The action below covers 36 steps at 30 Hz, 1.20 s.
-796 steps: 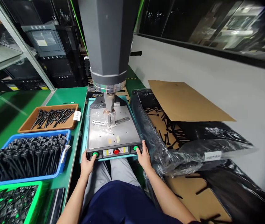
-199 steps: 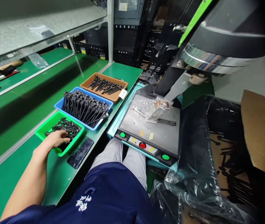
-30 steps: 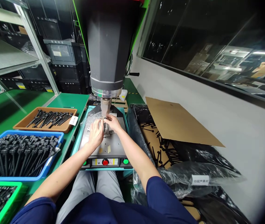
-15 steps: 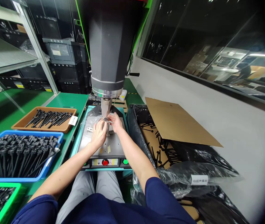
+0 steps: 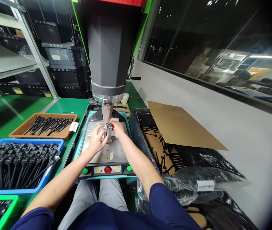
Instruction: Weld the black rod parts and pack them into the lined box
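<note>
My left hand [image 5: 98, 139] is at the fixture's left side, its thumb and index finger apart and nothing visibly gripped. Between my hands a small black part [image 5: 106, 127] sits in the metal fixture [image 5: 110, 137], under the machine's metal horn [image 5: 107, 112]. From the right, my right hand [image 5: 118, 129] reaches to the fixture, its fingertips bunched against it; whatever they hold is hidden. The fixture stands on a grey base plate [image 5: 119, 153] with clear plastic film at its left.
Left are a brown tray [image 5: 13, 132], a blue tray [image 5: 42, 183] and a green tray [image 5: 18, 204] of black parts. A plastic-lined box [image 5: 136, 127] under a cardboard sheet [image 5: 183, 127] stands right. Green buttons [image 5: 85, 171] and a red button [image 5: 107, 170] line the machine's front.
My left thumb and index finger have spread and drawn back from the black part, which now shows in the fixture. The right hand stays by the fixture. The view has shifted slightly.
</note>
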### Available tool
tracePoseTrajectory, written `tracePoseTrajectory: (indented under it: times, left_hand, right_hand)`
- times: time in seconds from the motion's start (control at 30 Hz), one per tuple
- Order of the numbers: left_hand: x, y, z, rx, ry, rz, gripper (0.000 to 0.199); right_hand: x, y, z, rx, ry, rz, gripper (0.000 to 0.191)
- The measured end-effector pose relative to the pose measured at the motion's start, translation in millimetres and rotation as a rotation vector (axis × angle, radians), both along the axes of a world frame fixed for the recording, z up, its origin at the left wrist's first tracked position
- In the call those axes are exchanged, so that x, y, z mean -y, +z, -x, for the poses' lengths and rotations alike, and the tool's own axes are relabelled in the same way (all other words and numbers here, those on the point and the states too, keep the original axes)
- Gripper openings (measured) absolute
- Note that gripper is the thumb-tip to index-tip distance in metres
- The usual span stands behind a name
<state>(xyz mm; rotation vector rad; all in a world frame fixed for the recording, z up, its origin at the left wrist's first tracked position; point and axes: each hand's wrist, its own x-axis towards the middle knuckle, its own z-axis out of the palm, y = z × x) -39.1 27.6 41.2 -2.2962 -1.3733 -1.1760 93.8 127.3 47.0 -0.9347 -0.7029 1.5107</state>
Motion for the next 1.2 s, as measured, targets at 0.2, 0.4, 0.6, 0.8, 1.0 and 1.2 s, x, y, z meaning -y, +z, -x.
tracePoseTrajectory:
  times: [0.2,0.4,0.6,0.8,1.0,1.2]
  left_hand:
    - [0.2,7.3,4.5,0.018,0.004,-0.028,0.020]
    - [12.9,-0.1,11.1,0.065,0.036,0.007,0.018]
    - [43.8,-17.2,24.7,0.157,0.089,0.064,0.017]
    - [108.0,-75.5,68.0,0.295,0.434,0.184,0.032]
    - [142.4,-140.7,104.5,0.337,0.495,0.479,0.073]
    - [136.5,-152.9,120.4,0.409,0.450,0.620,0.079]
  right_hand:
    - [-1.5,-0.8,-1.0,-0.003,0.003,0.052,0.019]
    - [1.6,-9.6,-10.7,-0.045,-0.051,0.171,0.024]
    - [21.5,-30.2,-38.1,0.013,-0.202,0.172,0.024]
    - [100.7,-101.9,-86.6,0.664,-0.482,-0.215,0.028]
    - [178.3,-190.2,-109.0,1.132,-0.377,-0.230,0.055]
    - [191.8,-220.5,-129.5,1.178,-0.098,-0.351,0.065]
